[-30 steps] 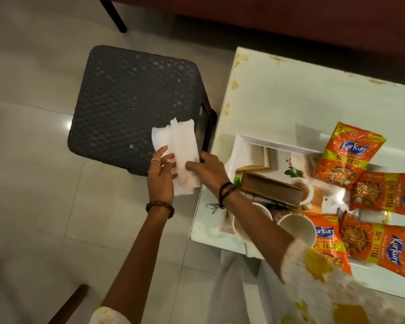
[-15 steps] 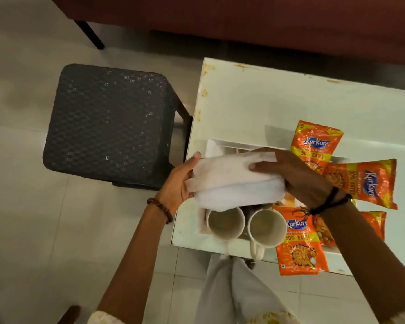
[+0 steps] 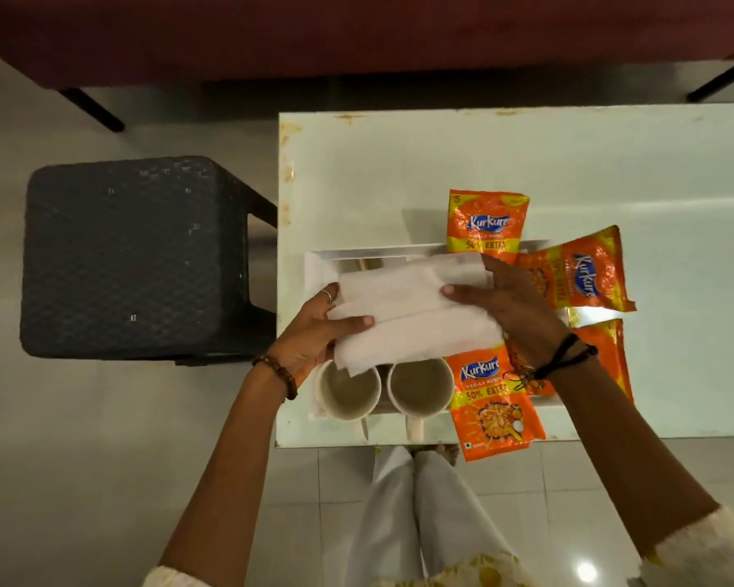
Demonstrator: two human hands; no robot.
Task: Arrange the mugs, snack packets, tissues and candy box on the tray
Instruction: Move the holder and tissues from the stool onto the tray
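Observation:
White folded tissues [image 3: 407, 307] are held flat over the white tray [image 3: 314, 264]. My left hand [image 3: 314, 336] grips their left end and my right hand [image 3: 513, 307] presses on their right end. Two white mugs [image 3: 348, 389] [image 3: 420, 387] stand side by side at the tray's near edge, just below the tissues. Several orange snack packets lie at the tray's right side: one at the back [image 3: 486, 222], one to the right [image 3: 577, 273], one at the front [image 3: 490, 400]. The candy box is hidden under the tissues.
The tray sits at the left end of a white table [image 3: 399, 171]. A dark woven stool [image 3: 132, 256] stands on the tiled floor left of the table. A dark red sofa [image 3: 357, 31] runs along the far side. My legs are under the near edge.
Both hands carried the tissues from above the stool to over the tray. Since half a second ago they sit lower and flatter above the mugs.

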